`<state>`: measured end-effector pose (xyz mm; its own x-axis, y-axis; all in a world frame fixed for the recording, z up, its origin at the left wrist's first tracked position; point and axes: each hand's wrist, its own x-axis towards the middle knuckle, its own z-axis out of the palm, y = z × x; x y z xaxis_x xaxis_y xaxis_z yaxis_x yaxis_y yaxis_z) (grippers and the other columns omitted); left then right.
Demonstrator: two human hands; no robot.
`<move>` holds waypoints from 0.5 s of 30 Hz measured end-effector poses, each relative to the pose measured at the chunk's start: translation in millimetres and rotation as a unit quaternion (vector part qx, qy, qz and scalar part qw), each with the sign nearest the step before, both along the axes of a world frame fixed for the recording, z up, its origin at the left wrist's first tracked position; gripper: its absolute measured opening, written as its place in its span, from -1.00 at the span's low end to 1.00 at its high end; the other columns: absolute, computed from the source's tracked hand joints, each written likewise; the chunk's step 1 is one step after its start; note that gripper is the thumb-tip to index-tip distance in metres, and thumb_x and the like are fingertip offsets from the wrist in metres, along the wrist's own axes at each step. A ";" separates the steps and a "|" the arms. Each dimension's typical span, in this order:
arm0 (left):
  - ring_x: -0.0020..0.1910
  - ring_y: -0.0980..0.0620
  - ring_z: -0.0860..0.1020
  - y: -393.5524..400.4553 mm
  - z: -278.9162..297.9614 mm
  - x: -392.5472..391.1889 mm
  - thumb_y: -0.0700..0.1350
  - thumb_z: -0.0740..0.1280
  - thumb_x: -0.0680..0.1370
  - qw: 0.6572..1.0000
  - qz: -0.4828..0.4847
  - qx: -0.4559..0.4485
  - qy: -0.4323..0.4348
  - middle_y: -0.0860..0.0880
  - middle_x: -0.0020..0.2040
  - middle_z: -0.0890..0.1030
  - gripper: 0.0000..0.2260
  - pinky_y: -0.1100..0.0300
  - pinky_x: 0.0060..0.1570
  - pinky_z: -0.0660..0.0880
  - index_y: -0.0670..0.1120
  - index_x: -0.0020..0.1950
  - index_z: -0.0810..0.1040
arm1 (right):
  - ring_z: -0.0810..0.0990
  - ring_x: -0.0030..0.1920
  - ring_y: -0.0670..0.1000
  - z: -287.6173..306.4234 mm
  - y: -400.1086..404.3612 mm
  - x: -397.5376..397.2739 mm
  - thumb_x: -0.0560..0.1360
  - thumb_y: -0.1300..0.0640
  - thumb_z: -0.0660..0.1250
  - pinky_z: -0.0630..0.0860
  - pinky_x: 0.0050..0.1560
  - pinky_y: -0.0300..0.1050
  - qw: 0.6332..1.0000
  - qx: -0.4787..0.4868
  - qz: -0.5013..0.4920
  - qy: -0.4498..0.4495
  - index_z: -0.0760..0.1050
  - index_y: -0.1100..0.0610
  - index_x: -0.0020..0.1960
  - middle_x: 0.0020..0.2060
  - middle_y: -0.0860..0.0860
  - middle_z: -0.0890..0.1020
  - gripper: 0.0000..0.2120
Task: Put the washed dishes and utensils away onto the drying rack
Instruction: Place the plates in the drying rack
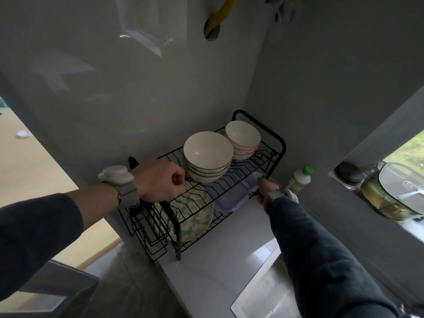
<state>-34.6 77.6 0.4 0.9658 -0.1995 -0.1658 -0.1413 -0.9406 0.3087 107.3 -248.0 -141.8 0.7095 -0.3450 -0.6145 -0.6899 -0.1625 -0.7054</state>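
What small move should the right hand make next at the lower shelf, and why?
Probably push the clear container further in. The right hand grips its near end, and it sits partly under the drying rack's bowl tier, beside the floral plate.

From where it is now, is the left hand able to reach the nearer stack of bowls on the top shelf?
Probably yes. The left hand hovers at the top shelf of the rack, right beside the nearer stack of bowls. Nothing stands between them. Its fingers are curled, so it must open first.
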 end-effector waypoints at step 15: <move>-0.21 0.12 0.59 0.3 3.0 -2.8 0.29 0.31 0.47 1.000 -0.011 0.018 0.000 0.15 -0.22 0.64 -0.74 0.08 -0.16 0.58 0.13 -0.15 0.60 | 0.63 0.04 0.16 10.3 26.2 -21.7 0.51 -0.08 0.32 0.51 -0.06 -0.12 0.971 -0.189 0.119 -0.087 0.52 0.14 0.27 0.09 0.11 0.66 -0.58</move>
<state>-37.4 77.9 3.4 0.9610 -0.2155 -0.1736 -0.1627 -0.9474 0.2756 85.6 -221.8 -131.5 0.8789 -0.3353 -0.3392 -0.4760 -0.5734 -0.6668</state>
